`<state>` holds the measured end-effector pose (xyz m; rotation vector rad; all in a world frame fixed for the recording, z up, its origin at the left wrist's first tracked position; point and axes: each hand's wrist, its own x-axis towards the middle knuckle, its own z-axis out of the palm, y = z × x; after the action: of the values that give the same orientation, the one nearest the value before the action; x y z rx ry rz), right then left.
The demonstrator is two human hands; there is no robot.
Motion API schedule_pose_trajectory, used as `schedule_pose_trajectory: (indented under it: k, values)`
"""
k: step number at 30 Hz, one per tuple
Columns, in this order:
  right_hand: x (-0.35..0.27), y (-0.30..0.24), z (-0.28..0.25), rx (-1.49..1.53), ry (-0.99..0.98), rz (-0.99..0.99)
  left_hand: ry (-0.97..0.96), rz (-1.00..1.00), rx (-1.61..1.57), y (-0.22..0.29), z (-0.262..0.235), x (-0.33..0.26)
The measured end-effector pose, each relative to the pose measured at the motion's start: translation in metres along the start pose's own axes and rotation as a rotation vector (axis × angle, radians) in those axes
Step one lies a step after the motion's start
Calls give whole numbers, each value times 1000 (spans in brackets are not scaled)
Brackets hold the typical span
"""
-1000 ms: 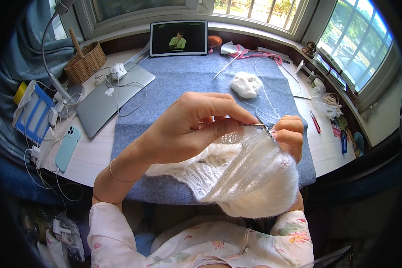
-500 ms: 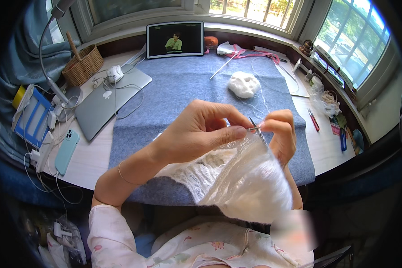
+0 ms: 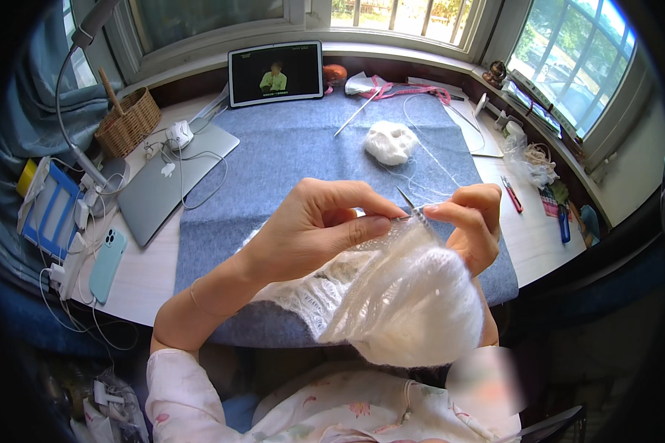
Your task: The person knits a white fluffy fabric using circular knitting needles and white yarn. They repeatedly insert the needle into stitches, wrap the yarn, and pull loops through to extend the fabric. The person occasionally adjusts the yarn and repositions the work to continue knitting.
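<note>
A fluffy white knitted piece [image 3: 399,303] hangs in front of me, bunched over my lap. My left hand [image 3: 318,229] pinches its top edge and one metal knitting needle [image 3: 406,199] between thumb and fingers. My right hand [image 3: 469,221] grips the other needle tip just to the right, the two tips crossing between my hands. A thin white yarn strand [image 3: 440,159] runs from the needles back to a white yarn ball [image 3: 390,142] on the blue-grey cloth [image 3: 288,155].
A tablet [image 3: 275,72] showing a video stands at the back. A closed laptop [image 3: 170,181], wicker basket [image 3: 128,122], phone [image 3: 107,262] and cables lie left. A spare needle [image 3: 358,112], pink ribbon [image 3: 414,90] and pens [image 3: 511,193] lie right.
Both hands have risen slightly and drawn closer together at the needle tips. The knitted piece shifted with them. The camera view tilted a little.
</note>
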<state>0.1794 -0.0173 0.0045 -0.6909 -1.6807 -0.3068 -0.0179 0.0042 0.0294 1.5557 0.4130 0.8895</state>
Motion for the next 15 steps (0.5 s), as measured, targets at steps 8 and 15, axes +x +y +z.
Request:
schedule_pose_trajectory:
  k: [8,15]
  values:
    - [-2,-8,3,-10,41,12,48,4,-20,7,-3,1]
    - [-2,-8,3,42,20,-2,54,3,-28,4,-6,-1]
